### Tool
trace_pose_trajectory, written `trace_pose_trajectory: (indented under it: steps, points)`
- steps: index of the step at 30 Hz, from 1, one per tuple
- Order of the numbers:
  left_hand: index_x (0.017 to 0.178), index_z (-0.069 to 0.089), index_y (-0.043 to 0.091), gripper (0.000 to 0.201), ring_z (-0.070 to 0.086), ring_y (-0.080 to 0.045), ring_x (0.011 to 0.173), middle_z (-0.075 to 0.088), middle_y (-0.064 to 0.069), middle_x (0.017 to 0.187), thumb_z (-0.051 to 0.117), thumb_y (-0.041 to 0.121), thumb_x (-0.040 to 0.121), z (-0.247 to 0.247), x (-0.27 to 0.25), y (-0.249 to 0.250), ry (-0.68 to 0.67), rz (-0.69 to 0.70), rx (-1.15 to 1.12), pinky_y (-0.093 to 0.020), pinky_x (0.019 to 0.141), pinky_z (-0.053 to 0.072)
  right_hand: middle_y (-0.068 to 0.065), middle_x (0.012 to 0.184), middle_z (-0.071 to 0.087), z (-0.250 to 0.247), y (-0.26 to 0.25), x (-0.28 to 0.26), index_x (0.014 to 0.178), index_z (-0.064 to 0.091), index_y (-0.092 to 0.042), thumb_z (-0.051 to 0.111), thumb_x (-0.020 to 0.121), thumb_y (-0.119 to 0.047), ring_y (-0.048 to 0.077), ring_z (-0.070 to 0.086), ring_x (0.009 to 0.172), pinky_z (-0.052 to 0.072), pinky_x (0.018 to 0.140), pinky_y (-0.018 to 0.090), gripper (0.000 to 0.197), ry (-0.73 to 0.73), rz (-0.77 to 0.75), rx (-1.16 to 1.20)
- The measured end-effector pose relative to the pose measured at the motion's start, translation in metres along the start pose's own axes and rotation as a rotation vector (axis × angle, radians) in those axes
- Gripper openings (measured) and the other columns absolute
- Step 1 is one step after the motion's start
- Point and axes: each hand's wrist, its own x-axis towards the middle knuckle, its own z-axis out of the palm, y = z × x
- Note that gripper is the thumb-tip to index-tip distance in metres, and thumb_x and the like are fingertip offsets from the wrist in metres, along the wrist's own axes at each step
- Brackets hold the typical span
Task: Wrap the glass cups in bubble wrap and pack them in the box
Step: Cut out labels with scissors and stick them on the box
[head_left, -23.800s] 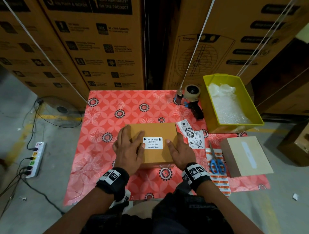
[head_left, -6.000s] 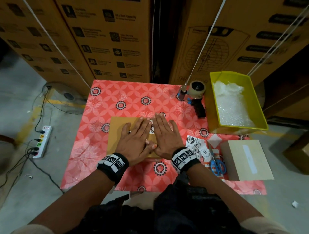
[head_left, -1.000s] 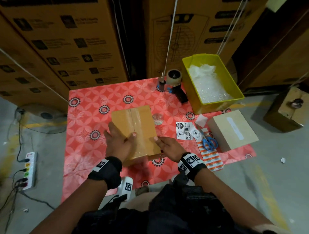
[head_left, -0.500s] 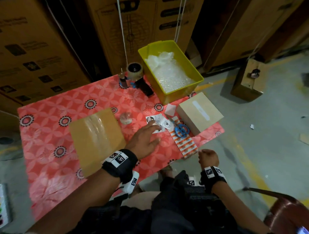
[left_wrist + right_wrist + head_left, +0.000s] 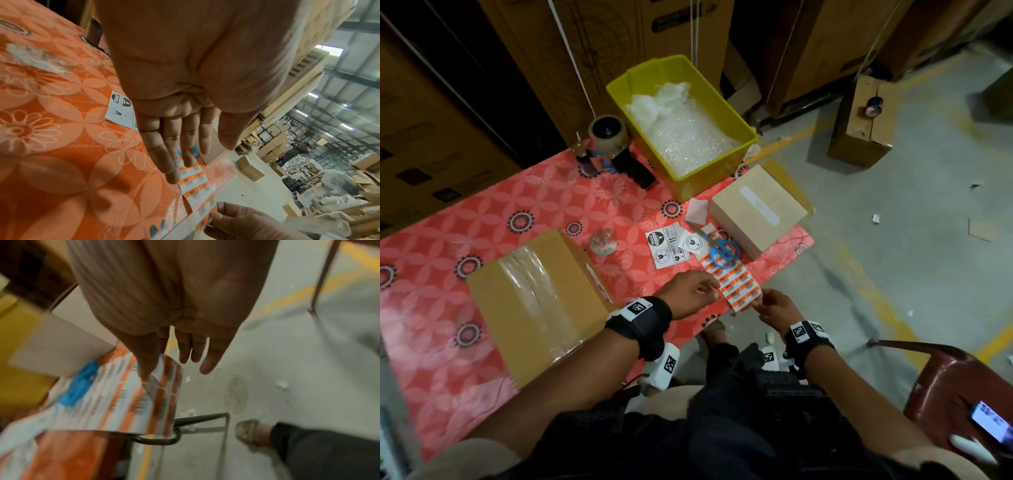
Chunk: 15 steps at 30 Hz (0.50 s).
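A brown box (image 5: pixel 534 301), sealed with clear tape, lies on the red flowered tablecloth (image 5: pixel 551 205) at the left. An orange-and-white sticker sheet (image 5: pixel 732 284) lies at the table's near right edge. My right hand (image 5: pixel 760 303) pinches its near corner between thumb and forefinger and curls that corner (image 5: pixel 164 386) up. My left hand (image 5: pixel 180 165) has straight fingers, their tips resting on the sheet's left part (image 5: pixel 193 181). Bubble wrap (image 5: pixel 685 137) fills a yellow bin (image 5: pixel 743 137) at the back. I see no bare glass cup.
Blue scissors (image 5: pixel 722 250) lie on the sheet's far end. Black-and-white fragile stickers (image 5: pixel 667 248), a crumpled clear wad (image 5: pixel 603 242), a tape dispenser (image 5: pixel 609 137) and a second closed box (image 5: pixel 760 209) stand around. A red chair (image 5: pixel 955 387) with a phone is at my right.
My left hand slid from the fragile stickers to the orange sheet. My right hand came up from beside the table and took hold of the sheet's corner. The view swung right.
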Motion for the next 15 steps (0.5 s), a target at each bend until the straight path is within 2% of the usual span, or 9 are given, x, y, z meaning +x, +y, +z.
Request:
trace_pose_trajectory:
  steps: [1,2,4,5,6,8,11,13,15]
  points:
    - [0.124,0.073,0.017,0.025,0.068,-0.022,0.117,0.071,-0.004,0.123,0.071,0.024,0.101,0.001,0.000,-0.001,-0.008,-0.016,-0.005,-0.046,0.104,0.056,0.007,0.094,0.072,-0.004,0.004,0.001,0.096,0.071,-0.014,0.077,0.095,-0.011,0.018,0.062,0.081,0.051,0.075,0.029,0.006,0.001,-0.029,-0.072]
    - [0.123,0.073,0.017,0.023,0.069,-0.022,0.114,0.071,-0.004,0.121,0.071,0.024,0.100,0.003,0.001,-0.002,-0.013,-0.027,-0.021,-0.045,0.101,0.058,0.005,0.093,0.075,-0.008,0.007,0.001,0.088,0.073,-0.016,0.080,0.092,-0.017,0.017,0.065,0.081,0.050,0.075,0.029,0.008,0.003,-0.043,-0.124]
    - [0.115,0.073,0.016,0.016,0.070,-0.022,0.099,0.072,-0.001,0.106,0.070,0.023,0.100,0.006,0.000,-0.004,-0.027,-0.051,-0.065,-0.040,0.088,0.059,0.007,0.091,0.080,-0.017,0.010,-0.001,0.077,0.075,-0.017,0.083,0.090,-0.023,0.017,0.070,0.080,0.050,0.080,0.032,0.016,0.002,-0.043,-0.129]
    - [0.108,0.072,0.016,0.010,0.070,-0.022,0.091,0.071,0.001,0.096,0.070,0.021,0.100,0.007,0.000,-0.005,-0.033,-0.072,-0.090,-0.037,0.081,0.057,0.010,0.086,0.080,-0.020,0.009,-0.005,0.077,0.075,-0.014,0.083,0.090,-0.022,0.019,0.070,0.077,0.051,0.080,0.033,0.017,-0.003,-0.029,-0.093]
    - [0.102,0.069,0.017,0.003,0.069,-0.021,0.085,0.071,0.001,0.090,0.070,0.018,0.100,0.010,-0.001,-0.004,-0.039,-0.088,-0.120,-0.035,0.076,0.055,0.013,0.083,0.078,-0.021,0.007,-0.010,0.079,0.075,-0.010,0.082,0.090,-0.021,0.023,0.070,0.076,0.053,0.081,0.034,0.017,-0.016,-0.011,-0.037]
    - [0.101,0.061,0.019,0.013,0.068,-0.021,0.080,0.072,-0.005,0.090,0.073,0.016,0.098,0.015,-0.002,-0.003,-0.058,-0.126,-0.190,-0.033,0.071,0.055,0.015,0.086,0.077,-0.023,0.000,-0.019,0.089,0.073,-0.005,0.079,0.092,-0.017,0.029,0.069,0.080,0.059,0.081,0.037,0.014,-0.068,0.023,0.117]
    - [0.117,0.047,0.016,0.040,0.069,-0.025,0.087,0.069,-0.018,0.100,0.080,0.016,0.095,0.022,-0.004,-0.002,-0.108,-0.175,-0.310,-0.035,0.074,0.058,0.018,0.098,0.077,-0.023,-0.012,-0.035,0.109,0.070,-0.005,0.071,0.099,-0.013,0.028,0.074,0.081,0.064,0.075,0.034,0.013,-0.141,0.081,0.267]
    - [0.126,0.039,0.013,0.053,0.070,-0.025,0.089,0.068,-0.020,0.101,0.081,0.014,0.093,0.026,-0.004,-0.002,-0.133,-0.181,-0.358,-0.034,0.077,0.060,0.016,0.104,0.077,-0.021,-0.018,-0.044,0.120,0.067,-0.008,0.068,0.100,-0.007,0.029,0.076,0.088,0.065,0.077,0.039,0.021,-0.191,0.074,0.352]
    - [0.129,0.036,0.013,0.056,0.072,-0.020,0.084,0.069,-0.017,0.098,0.080,0.009,0.094,0.027,-0.005,0.000,-0.142,-0.159,-0.412,-0.029,0.073,0.061,0.016,0.108,0.076,-0.020,-0.022,-0.051,0.127,0.062,-0.009,0.068,0.096,0.003,0.032,0.075,0.094,0.065,0.078,0.041,0.034,-0.247,0.032,0.449]
